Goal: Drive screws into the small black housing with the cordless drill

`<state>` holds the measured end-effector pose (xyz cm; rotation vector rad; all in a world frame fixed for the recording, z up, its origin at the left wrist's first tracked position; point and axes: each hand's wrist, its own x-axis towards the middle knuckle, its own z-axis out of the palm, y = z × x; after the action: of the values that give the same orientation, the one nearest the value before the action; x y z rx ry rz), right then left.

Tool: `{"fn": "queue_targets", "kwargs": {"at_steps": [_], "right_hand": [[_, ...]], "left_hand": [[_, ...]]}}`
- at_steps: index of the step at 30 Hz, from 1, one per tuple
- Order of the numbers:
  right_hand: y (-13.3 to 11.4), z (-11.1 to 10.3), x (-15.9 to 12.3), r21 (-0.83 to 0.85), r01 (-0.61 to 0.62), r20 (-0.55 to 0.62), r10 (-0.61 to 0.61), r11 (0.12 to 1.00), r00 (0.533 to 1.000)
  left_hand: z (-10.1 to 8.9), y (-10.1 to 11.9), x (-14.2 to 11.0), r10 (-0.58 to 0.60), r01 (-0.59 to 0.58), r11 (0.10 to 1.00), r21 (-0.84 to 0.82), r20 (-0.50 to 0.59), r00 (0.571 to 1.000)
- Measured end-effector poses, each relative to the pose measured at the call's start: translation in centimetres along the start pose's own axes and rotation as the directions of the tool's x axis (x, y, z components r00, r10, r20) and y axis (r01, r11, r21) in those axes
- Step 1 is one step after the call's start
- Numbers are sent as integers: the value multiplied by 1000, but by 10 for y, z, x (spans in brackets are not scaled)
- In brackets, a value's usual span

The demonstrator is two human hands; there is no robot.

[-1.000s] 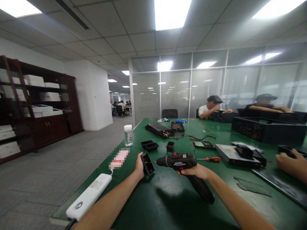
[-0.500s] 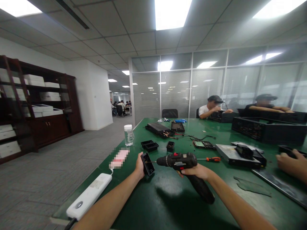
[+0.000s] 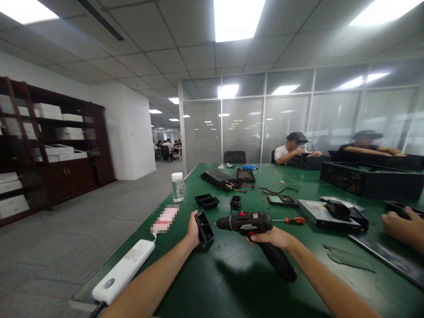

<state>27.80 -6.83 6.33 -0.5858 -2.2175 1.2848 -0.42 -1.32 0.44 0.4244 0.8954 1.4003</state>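
Note:
My left hand point(image 3: 194, 229) grips a small black open box point(image 3: 205, 228) by its left side, tilted so that its hollow faces right. In my right hand point(image 3: 270, 238) is a black cordless drill point(image 3: 251, 222) with red switches, lying sideways and pointing left. The thin bit point(image 3: 211, 224) reaches into the box's hollow; where its tip ends inside I cannot make out. Beyond my left hand stand similar black boxes point(image 3: 207, 202) and a smaller black box point(image 3: 235, 202) on the green table point(image 3: 198, 282).
A white power strip point(image 3: 124, 269) and a clear bottle point(image 3: 178, 187) line the left edge. Behind the drill lies an orange-handled screwdriver point(image 3: 294, 220). Metal cases point(image 3: 327, 215) and a glass shard point(image 3: 347, 257) lie right, near another person's hand point(image 3: 406, 227). Two people work farther back.
Both hands, the box and the drill keep almost the same place. No other clear movement shows.

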Motion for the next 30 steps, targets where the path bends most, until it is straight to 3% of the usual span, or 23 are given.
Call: {"fn": "queue_targets", "kwargs": {"at_steps": [30], "right_hand": [[-5,1,0,11,0,-6,0,1000,1000]], "left_hand": [[-3,-1,1,41,-42,997,59,16,999]]}}
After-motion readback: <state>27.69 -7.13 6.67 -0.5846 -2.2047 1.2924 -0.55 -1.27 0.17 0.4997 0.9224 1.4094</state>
